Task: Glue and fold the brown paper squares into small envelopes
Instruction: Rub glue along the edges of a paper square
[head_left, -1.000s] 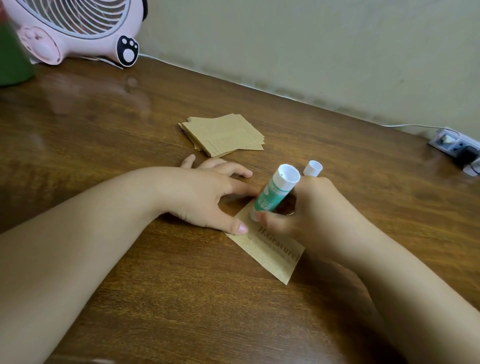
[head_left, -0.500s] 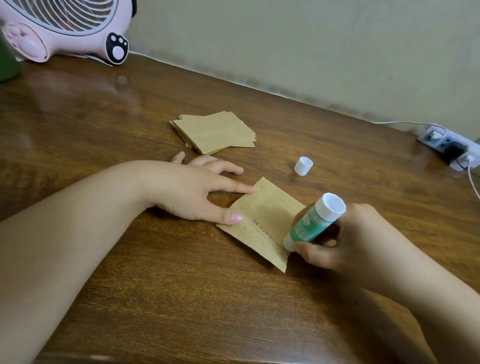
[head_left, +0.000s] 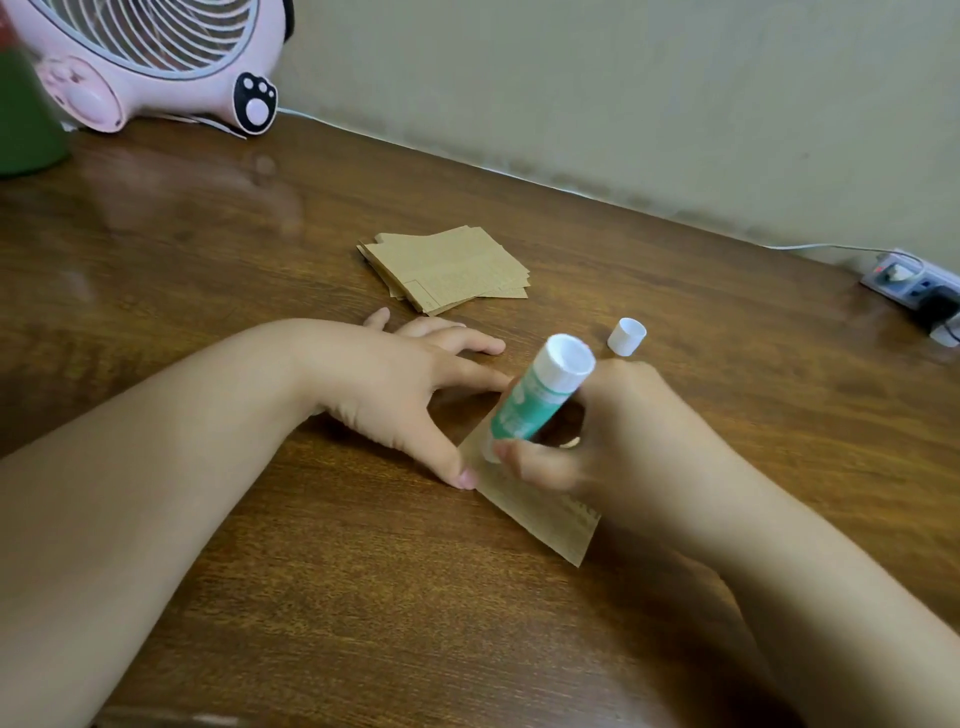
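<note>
Now you glued the paper square (head_left: 540, 512).
Your right hand (head_left: 618, 441) gripped the glue stick (head_left: 540, 397), tip on the square; your left hand (head_left: 410, 384) pressed it with spread fingers, just before the paper stack (head_left: 447, 270).

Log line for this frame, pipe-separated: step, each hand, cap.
step: gluing | right hand: grips glue stick, tip on paper square | left hand: pins square | cap: off, on table

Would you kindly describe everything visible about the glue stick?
The glue stick is a short tube, apparently plastic, with a green printed body and a white round end turned up toward the camera. It is uncapped; its white cap stands apart on the table. The right hand grips it tilted, lower tip down on the brown paper square, near the left hand's thumb.
</note>
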